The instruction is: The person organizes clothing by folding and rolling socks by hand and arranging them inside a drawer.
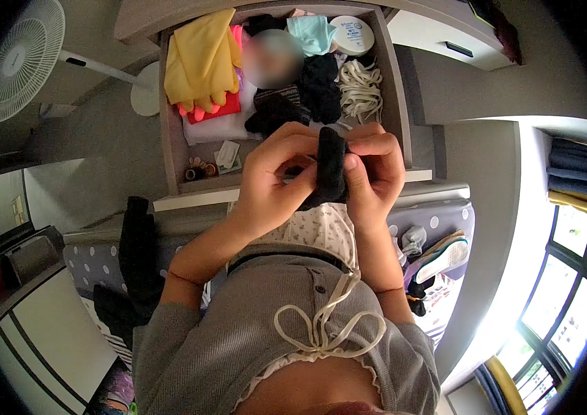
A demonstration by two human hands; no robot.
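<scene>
Both hands hold a folded black sock (332,166) in front of my body, above the front edge of the open drawer (169,138). My left hand (276,176) grips its left side with thumb and fingers. On the other side, my right hand (374,173) pinches the fabric near its top edge. Inside the drawer, yellow rubber gloves (200,55) lie at the left. Dark bundled fabric (321,90) and a coil of white cord (361,90) are behind my hands. A round white container (352,36) sits at the back right.
A white fan (20,59) stands at the left. Behind the drawer's front lies a dotted bed (439,207) with black clothing (136,256) on the left and insoles (444,261) and socks (413,241) on the right. A window (563,290) is at the right.
</scene>
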